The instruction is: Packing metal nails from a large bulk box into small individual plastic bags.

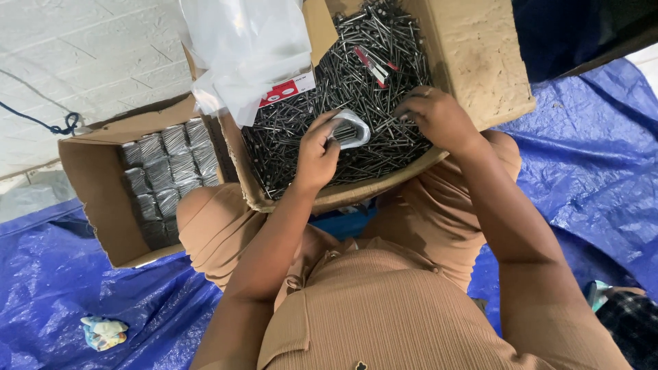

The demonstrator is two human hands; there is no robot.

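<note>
Box of loose nails (pixel 343 96) on the lap — box of packed bundles (pixel 130 199) left, apparently touching it.

Loose nails (pixel 329 82) dark shiny metal; box (pixel 473 62) rough matt cardboard; small bag (pixel 351 129) clear glossy plastic; tarp (pixel 589 157) crinkled blue plastic.

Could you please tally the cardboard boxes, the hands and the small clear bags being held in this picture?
Cardboard boxes: 2, the big box of loose nails and the smaller box of packed bags
Hands: 2, left hand, right hand
Held clear bag: 1
Total: 5
</note>
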